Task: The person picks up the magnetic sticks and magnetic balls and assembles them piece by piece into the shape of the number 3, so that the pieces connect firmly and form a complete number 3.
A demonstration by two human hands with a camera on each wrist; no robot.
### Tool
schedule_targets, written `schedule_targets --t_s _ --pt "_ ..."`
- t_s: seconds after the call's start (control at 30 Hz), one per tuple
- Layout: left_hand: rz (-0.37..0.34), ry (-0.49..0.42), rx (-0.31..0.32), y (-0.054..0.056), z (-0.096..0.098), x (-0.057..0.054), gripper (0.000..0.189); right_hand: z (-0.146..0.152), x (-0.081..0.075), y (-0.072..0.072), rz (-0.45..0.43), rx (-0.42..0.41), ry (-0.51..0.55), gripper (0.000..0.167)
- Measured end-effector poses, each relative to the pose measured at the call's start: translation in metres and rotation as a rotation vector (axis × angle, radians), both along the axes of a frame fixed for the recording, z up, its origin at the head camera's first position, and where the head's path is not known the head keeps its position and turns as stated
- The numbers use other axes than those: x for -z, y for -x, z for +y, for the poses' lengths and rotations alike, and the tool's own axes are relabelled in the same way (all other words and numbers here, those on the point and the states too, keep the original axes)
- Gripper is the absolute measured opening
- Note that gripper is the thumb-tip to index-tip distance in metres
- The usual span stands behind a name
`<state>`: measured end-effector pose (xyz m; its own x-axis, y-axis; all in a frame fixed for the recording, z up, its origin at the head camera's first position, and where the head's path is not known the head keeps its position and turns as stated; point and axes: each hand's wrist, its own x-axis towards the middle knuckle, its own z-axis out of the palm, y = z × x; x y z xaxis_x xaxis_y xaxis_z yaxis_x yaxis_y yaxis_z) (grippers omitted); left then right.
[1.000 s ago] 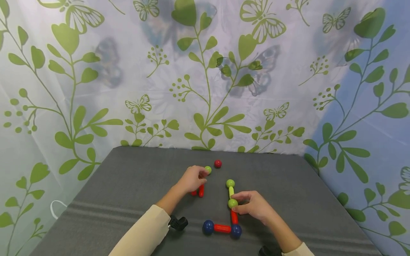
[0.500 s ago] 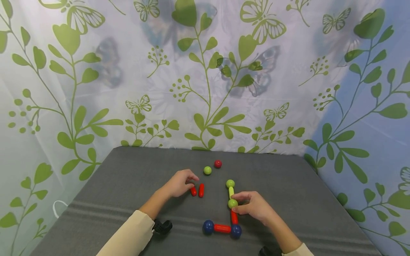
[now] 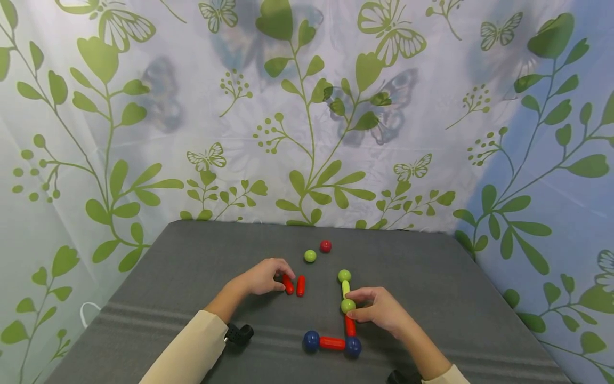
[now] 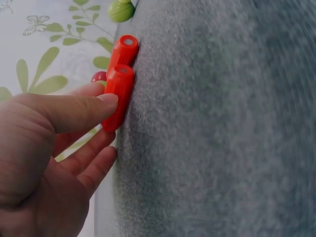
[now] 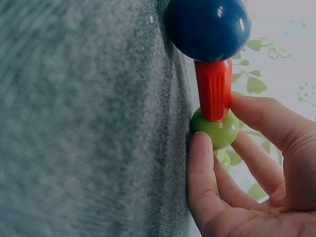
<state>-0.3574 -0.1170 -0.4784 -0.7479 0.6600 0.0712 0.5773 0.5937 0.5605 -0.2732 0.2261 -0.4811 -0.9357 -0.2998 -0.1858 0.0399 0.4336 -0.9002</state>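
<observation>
My left hand (image 3: 265,276) pinches a short red magnetic rod (image 4: 122,85) between thumb and fingers, near the cloth. A second red rod (image 3: 300,286) lies just to its right. My right hand (image 3: 380,306) holds the middle green ball (image 5: 222,131) of a joined shape, its thumb against the red rod (image 5: 213,91) on that ball. From this ball a yellow-green rod (image 3: 346,288) leads to a farther green ball (image 3: 344,276). The red rod runs nearer to a blue ball (image 3: 353,346), where another red rod (image 3: 332,343) leads left to a second blue ball (image 3: 311,341).
A loose green ball (image 3: 310,256) and a red ball (image 3: 325,246) lie behind the rods. Grey cloth (image 3: 216,245) covers the table. A leaf-patterned curtain (image 3: 307,133) hangs along its back edge.
My left hand has drawn back from near the loose green ball, to the left and nearer, and now grips the left red rod. My right hand stays on the joined shape.
</observation>
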Motion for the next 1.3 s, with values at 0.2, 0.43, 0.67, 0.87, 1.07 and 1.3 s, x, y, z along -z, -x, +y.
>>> schedule_targets --t_s 0.2,0.43,0.67,0.87,1.07,1.3 --pt "-0.026 0.002 -0.006 -0.001 0.001 -0.003 0.021 0.0 0.0 0.0 0.005 0.007 -0.01 0.049" --pt "-0.021 0.026 -0.01 -0.001 0.0 0.0 0.017 0.0 0.0 -0.001 0.016 -0.005 -0.012 0.048" --pt "-0.018 0.04 -0.009 -0.002 -0.001 0.003 0.018 -0.001 -0.003 -0.001 0.02 -0.014 -0.016 0.051" --pt "-0.039 0.019 0.004 -0.005 -0.003 0.003 0.018 -0.001 -0.002 0.0 0.013 -0.023 -0.013 0.051" --pt "-0.042 -0.027 0.014 -0.005 -0.006 0.007 0.019 -0.003 -0.003 0.0 0.011 -0.009 -0.031 0.048" --pt "-0.11 -0.073 0.009 -0.007 -0.005 0.007 0.023 -0.005 -0.003 0.001 -0.004 0.022 -0.04 0.048"
